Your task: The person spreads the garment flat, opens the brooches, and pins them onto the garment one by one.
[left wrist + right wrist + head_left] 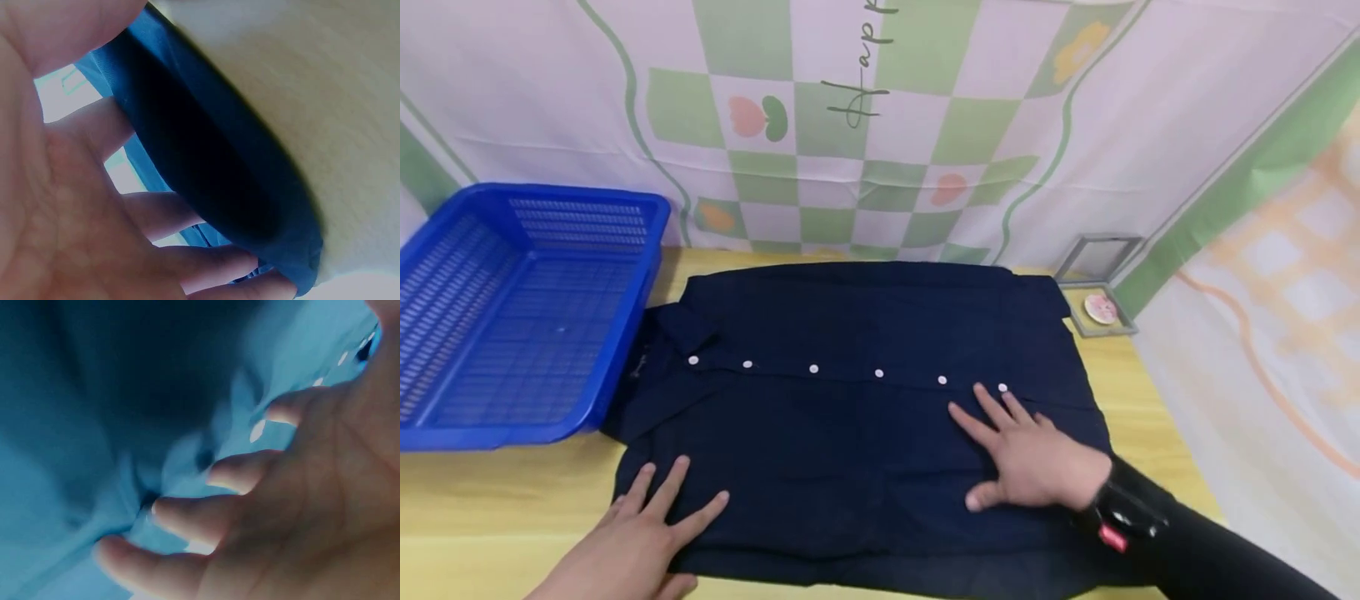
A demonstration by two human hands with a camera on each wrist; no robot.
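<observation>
A dark navy button-up shirt (850, 433) lies spread on the table, its collar (662, 375) at the left and a row of white buttons running across it. My left hand (632, 533) rests with spread fingers on the shirt's near left edge, below the collar. In the left wrist view, the fingers lie against the navy fabric (206, 144), which bulges up near the palm. My right hand (1037, 458) is spread over the right part of the shirt, fingertips close to the last buttons. The right wrist view shows its fingertips on the cloth (94, 425).
A blue plastic basket (610, 350) stands at the left, right beside the collar. At the back right is a small grey frame-like box (1097, 329) with a round pink-and-white piece (1101, 309) in it. A checked curtain (850, 167) hangs behind the yellow table (490, 500).
</observation>
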